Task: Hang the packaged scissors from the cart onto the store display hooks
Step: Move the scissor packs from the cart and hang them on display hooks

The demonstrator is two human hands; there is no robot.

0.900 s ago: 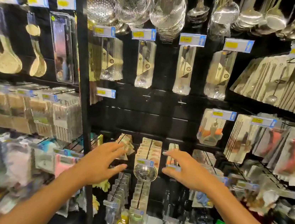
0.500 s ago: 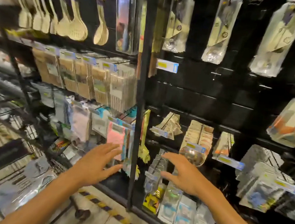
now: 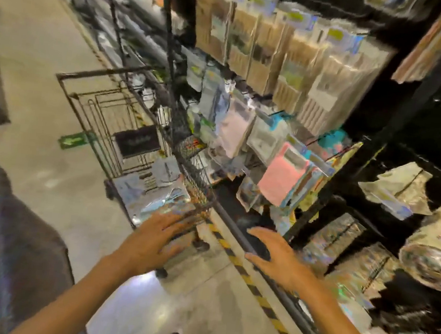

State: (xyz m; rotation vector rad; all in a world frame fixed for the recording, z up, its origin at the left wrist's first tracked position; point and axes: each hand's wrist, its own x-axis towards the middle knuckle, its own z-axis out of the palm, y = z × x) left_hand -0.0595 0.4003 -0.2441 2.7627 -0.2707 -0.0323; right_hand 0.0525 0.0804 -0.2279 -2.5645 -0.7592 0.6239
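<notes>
Scissors packs (image 3: pixel 151 200) lie in a shiny pile in the wire cart (image 3: pixel 125 116), just past the left hand's fingertips. The picture is blurry, so how many packs are there cannot be told. More packs seem to be waiting, so the job does not look finished.

Neither hand holds a pack now. The left hand (image 3: pixel 155 238) is flat, palm down, with its fingers spread and pointing at the near end of the cart. It looks very close to the top pack, but whether it touches cannot be told. The right hand (image 3: pixel 277 253) is also empty, with loose spread fingers, off to the side over the striped floor tape (image 3: pixel 252 283). The display shelves (image 3: pixel 294 73) with their hanging goods rise beyond and to the right of it.

Next is probably picking up a pack.
</notes>
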